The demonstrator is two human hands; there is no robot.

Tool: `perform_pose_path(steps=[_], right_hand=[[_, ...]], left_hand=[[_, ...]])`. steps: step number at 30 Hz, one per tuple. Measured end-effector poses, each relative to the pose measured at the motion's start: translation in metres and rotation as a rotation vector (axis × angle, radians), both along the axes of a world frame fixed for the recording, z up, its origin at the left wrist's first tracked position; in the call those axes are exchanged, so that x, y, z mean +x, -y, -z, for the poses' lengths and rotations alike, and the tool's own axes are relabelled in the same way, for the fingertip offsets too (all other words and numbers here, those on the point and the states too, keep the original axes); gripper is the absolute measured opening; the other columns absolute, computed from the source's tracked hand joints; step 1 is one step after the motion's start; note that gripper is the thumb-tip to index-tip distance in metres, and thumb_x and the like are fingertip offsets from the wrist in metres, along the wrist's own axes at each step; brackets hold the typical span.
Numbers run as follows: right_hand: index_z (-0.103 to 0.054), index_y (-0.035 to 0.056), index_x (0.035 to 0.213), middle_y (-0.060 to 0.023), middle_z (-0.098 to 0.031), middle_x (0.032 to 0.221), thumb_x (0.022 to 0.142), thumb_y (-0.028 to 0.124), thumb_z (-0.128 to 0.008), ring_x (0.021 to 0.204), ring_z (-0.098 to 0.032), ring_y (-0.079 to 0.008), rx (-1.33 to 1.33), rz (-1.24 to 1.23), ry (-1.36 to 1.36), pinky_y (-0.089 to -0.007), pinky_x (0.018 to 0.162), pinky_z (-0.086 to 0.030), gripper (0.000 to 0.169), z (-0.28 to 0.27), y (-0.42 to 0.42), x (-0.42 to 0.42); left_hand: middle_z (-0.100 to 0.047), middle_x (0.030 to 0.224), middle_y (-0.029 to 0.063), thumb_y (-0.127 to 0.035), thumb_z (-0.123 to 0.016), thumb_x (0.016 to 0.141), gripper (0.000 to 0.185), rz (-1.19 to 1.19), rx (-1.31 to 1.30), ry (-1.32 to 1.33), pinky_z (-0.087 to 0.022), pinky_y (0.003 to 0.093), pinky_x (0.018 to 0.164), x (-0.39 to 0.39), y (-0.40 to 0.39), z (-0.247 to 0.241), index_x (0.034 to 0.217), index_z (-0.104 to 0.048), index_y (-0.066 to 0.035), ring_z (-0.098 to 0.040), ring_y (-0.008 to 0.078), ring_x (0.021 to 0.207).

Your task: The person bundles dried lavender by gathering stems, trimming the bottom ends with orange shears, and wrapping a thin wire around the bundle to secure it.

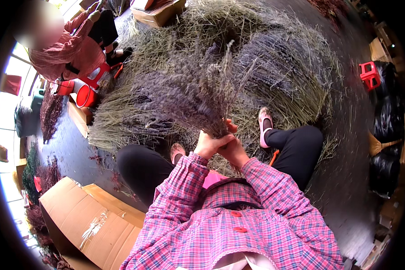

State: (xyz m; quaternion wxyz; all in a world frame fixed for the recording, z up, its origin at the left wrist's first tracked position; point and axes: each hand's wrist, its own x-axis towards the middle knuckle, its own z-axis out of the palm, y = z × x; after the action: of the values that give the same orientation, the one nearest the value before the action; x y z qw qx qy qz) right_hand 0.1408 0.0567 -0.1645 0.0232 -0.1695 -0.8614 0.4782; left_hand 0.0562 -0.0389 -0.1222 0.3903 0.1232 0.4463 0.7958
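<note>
A bunch of dried lavender (192, 91) fans out in front of me, its purple-grey flower heads pointing away from my body. My left hand (208, 143) wraps its stems from the left, with the thumb lying across them. Close against it, my right hand (233, 148) also grips the stems, its fingers showing behind the bunch. The stem ends come out below my hands, mostly hidden by them. On the floor beyond, a large heap of dried lavender (280, 67) spreads around my feet, and another pile (118, 121) lies to the left.
A large cardboard box (87, 219) stands at my left. Orange-handled pruning shears (118, 71) lie near a seated person (71, 50) and a red bucket (86, 96). Another orange handle (274, 157) shows by my right leg. A red stool (370, 76) and black bags (388, 118) are at right.
</note>
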Motion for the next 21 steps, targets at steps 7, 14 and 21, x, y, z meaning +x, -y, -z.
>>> perform_pose_path(steps=[7,14,21], right_hand=[[-0.055,0.0027,0.111,-0.0134,-0.063,0.097,0.067,0.018,-0.075,0.095,-0.061,-0.0273,-0.198,-0.19,-0.031,-0.0361,0.085,-0.049,0.05,-0.042,-0.008,-0.002],[-0.052,0.0049,0.121,-0.0048,-0.06,0.106,0.081,0.012,-0.065,0.098,-0.057,-0.0137,-0.655,-0.014,-0.116,-0.0292,0.087,-0.047,0.043,-0.042,-0.048,-0.007],[-0.064,-0.0008,0.106,-0.0047,-0.062,0.103,0.086,0.01,-0.063,0.092,-0.058,-0.0095,-0.784,0.042,-0.371,-0.0253,0.08,-0.048,0.023,-0.05,-0.044,-0.002]], left_hand=[[-0.065,0.087,0.0082,0.004,-0.069,0.075,0.024,-0.073,-0.094,-0.032,-0.051,0.03,0.076,-0.01,0.009,0.01,0.097,-0.061,0.0,-0.063,0.0178,0.082],[-0.066,0.082,0.0098,0.003,-0.067,0.075,0.021,-0.091,-0.085,-0.006,-0.052,0.0297,0.069,-0.022,0.019,0.011,0.096,-0.061,0.0,-0.064,0.0177,0.074],[-0.066,0.089,0.0036,0.001,-0.074,0.071,0.033,0.148,-0.237,-0.3,-0.05,0.0319,0.08,-0.009,0.012,0.005,0.102,-0.063,-0.003,-0.061,0.0144,0.087]])
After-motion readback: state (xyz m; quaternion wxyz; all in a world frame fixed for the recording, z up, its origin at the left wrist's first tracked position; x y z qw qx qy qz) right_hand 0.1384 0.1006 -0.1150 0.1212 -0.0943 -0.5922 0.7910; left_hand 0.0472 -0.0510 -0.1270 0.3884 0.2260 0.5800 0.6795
